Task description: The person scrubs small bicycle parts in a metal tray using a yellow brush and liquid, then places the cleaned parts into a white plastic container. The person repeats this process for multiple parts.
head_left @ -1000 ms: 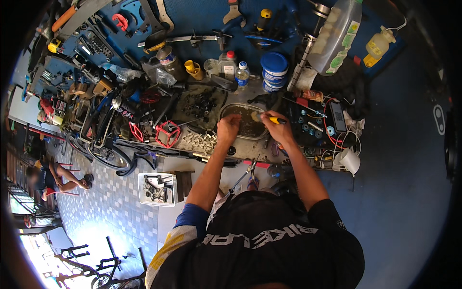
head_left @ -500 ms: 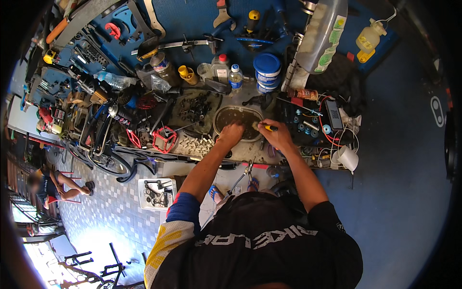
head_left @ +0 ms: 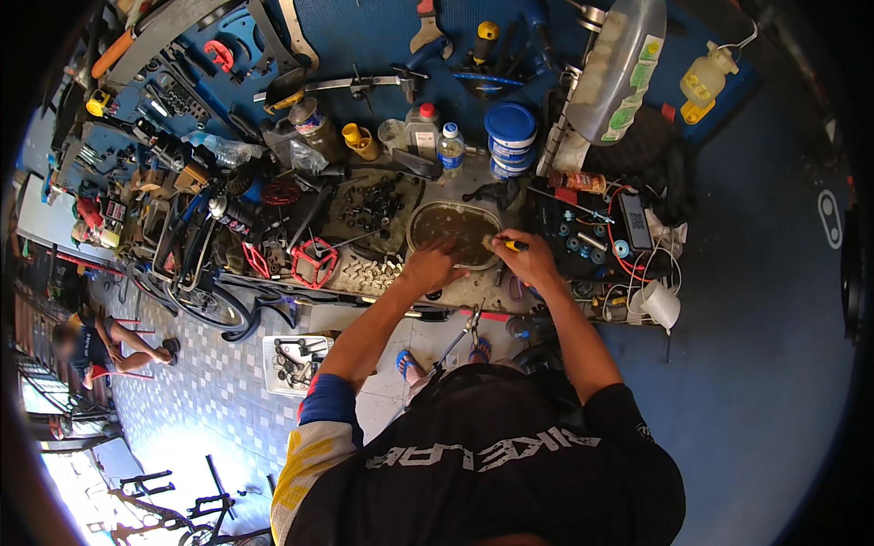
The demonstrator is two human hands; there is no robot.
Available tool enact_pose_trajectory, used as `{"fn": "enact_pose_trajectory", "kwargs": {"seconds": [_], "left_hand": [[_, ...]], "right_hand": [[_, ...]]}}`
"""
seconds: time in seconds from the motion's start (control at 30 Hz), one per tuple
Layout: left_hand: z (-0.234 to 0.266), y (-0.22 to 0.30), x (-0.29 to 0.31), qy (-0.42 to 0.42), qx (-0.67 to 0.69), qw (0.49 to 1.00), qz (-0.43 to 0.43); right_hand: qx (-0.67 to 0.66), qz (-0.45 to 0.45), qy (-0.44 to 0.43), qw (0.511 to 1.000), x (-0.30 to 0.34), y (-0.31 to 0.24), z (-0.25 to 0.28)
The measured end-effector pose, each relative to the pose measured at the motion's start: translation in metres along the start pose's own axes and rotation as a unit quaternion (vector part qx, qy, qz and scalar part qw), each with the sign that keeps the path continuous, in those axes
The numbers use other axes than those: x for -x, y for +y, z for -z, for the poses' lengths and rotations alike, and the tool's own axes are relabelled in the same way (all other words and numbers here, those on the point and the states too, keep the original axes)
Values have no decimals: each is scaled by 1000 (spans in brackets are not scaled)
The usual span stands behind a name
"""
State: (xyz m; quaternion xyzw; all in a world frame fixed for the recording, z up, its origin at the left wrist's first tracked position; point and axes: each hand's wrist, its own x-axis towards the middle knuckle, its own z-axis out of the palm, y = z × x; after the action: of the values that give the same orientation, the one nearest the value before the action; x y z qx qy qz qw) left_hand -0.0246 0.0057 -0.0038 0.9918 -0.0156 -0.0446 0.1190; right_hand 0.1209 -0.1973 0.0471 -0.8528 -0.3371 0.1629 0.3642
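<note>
An oval metal basin [head_left: 455, 203] of murky brown liquid stands on the workbench in front of me. My left hand [head_left: 431, 267] lies over its near left rim. The fingers stretch toward the liquid with the thumb apart, and I see nothing held in them; the fingertips are partly hidden. My right hand [head_left: 530, 260] is closed round a small brush [head_left: 515, 246] with a yellow and black handle. Its pale bristles point left, over the basin's right side. Small pale metal parts [head_left: 373, 272] lie in a cluster to the left of my left hand.
Red pedals [head_left: 315, 264] lie farther left, with dark small parts [head_left: 375, 202] on a mat behind. Bottles and a blue-lidded tub [head_left: 510, 127] line the back. Bolts, a phone [head_left: 630, 218] and a white cup [head_left: 655, 304] are at right. A white crate [head_left: 298, 364] stands below.
My left hand has drawn back from the liquid toward the near left rim, its fingers more spread. My right hand keeps the brush at the basin's right side. The view has shifted slightly.
</note>
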Motion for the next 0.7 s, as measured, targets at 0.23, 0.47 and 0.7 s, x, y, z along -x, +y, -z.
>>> {"fn": "enact_pose_trajectory", "kwargs": {"seconds": [0.23,0.47,0.7], "left_hand": [[4,-28,6,-95,-60,994,19],[21,-43,-5,-85,127,987,57],[16,-57,-16,5,289,954,76]], "right_hand": [[8,-31,-26,999,-1,-8,-1],[16,2,-10,1000,-2,-1,-7],[4,4,-18,1000,-3,-4,-7]]}}
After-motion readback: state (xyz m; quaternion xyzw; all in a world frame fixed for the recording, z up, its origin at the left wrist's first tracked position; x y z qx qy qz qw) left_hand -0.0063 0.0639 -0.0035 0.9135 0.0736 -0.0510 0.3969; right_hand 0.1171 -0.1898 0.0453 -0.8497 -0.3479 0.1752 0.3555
